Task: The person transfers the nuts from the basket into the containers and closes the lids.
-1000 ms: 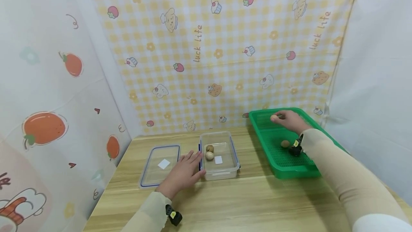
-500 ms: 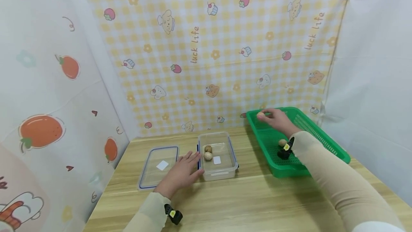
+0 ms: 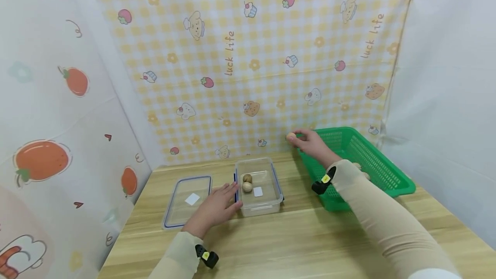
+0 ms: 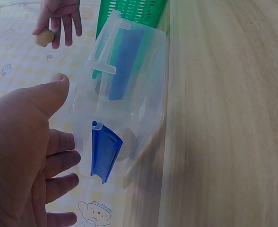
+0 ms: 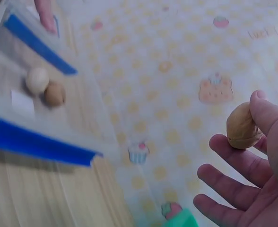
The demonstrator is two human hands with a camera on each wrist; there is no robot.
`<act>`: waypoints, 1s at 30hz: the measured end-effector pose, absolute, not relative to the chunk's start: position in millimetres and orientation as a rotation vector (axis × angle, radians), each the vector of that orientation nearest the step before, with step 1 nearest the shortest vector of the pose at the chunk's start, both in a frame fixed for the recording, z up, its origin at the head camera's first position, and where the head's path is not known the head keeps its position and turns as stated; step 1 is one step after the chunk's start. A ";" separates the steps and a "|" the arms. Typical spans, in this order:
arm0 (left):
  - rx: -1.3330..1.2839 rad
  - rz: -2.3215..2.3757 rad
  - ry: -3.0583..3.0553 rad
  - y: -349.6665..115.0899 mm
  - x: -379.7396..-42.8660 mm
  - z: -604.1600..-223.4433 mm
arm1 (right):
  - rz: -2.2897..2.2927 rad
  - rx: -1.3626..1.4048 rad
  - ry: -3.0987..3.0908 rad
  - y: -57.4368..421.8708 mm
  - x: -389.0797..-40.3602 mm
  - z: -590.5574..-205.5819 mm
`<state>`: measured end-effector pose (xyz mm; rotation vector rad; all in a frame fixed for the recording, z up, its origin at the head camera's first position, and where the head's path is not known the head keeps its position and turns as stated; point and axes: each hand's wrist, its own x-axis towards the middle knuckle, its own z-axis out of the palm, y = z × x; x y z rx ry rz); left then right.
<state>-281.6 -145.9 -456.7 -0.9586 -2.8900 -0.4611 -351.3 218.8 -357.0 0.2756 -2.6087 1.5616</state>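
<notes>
My right hand (image 3: 314, 145) pinches a walnut (image 5: 242, 126) between thumb and index finger, held in the air beyond the left rim of the green basket (image 3: 391, 171). Its other fingers spread loosely in the right wrist view. A clear plastic box (image 3: 260, 211) with blue side latches stands at the middle of the table; a darker walnut (image 3: 247, 178) and a paler one (image 3: 247, 187) lie inside at its left. Fingers extended, my left hand (image 3: 215, 209) is at the box's left wall. Walnuts (image 3: 365, 176) also lie in the basket, partly hidden by the right forearm.
The box's clear lid (image 3: 173, 203), edged with a blue seal, lies flat on the wooden table (image 3: 279, 244) left of the box, partly under the left hand in the head view. A checked cloth (image 3: 232, 119) hangs behind the table.
The right hand has carried the walnut left, from over the basket to beyond its left rim, towards the box. The left hand stays at the box. The head view has shifted slightly.
</notes>
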 end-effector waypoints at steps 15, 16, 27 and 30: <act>-0.916 -0.516 -2.933 -145.3 -282.0 -458.1 | 1.861 0.306 -2.462 148.9 -342.5 -373.5; -0.916 -0.521 -2.931 -145.3 -282.0 -458.4 | 1.874 0.310 -2.459 145.1 -342.1 -376.1; -0.914 -0.543 -2.937 -145.1 -283.7 -455.1 | 1.892 0.386 -2.522 111.2 -342.7 -408.6; -0.922 -0.550 -2.939 -145.3 -284.5 -453.6 | 1.910 0.384 -2.535 104.3 -342.5 -416.0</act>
